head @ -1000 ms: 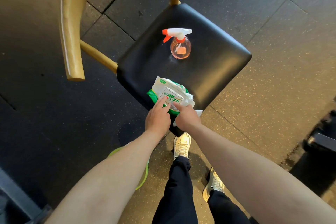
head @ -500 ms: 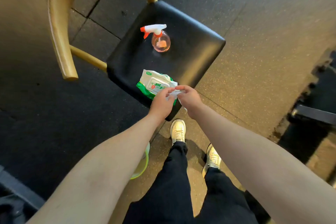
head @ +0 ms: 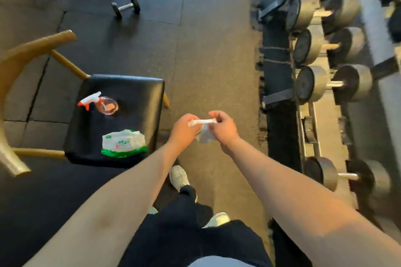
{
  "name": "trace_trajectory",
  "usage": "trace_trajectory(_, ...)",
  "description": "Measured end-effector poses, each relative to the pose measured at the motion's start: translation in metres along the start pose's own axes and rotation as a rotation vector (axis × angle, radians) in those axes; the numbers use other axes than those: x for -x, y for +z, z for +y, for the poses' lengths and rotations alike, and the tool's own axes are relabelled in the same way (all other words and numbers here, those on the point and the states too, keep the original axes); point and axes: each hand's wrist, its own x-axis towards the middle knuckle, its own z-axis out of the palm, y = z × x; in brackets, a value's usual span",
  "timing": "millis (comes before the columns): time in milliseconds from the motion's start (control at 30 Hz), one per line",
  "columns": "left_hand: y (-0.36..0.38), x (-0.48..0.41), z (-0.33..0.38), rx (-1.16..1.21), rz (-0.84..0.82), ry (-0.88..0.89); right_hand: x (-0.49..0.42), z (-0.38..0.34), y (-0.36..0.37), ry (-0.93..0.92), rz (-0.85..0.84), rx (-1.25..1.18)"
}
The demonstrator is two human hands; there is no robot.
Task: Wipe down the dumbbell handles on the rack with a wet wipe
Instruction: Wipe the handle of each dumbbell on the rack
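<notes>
— What are you holding?
— A wet wipe (head: pixel 202 122), stretched between my hands. My left hand (head: pixel 184 129) curls round one end, and my right hand (head: pixel 223 128) pinches the other.
— Which step is this?
— Unfolding it, I judge. The dumbbell handles (head: pixel 335 84) sit on the rack (head: pixel 312 115) to my right, well apart. Next I need the wipe opened flat, then a reach for the nearest bar.

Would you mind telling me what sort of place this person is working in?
Most likely the free-weights area of a gym: a long rack on the right holds rows of dumbbells, a loose dumbbell lies on the ground, and the floor is dark rubber floor mats.
</notes>
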Motion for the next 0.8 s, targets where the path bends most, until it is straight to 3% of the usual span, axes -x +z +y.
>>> trace_trajectory(400, 0.188, 0.135, 0.171, -0.072, -0.410, 0.327, 0.164, 0.082, -0.243, 0.034, 0.585, -0.415)
trace_trajectory(633, 0.264, 0.207, 0.238, -0.393, -0.644, 0.647, 0.250, 0.132, -0.320, -0.039, 0.860, -0.546)
trace_trajectory(800, 0.309, 0.243, 0.272, -0.417, -0.756, 0.750, 0.293, 0.154, -0.362, -0.034, 1.058, -0.604)
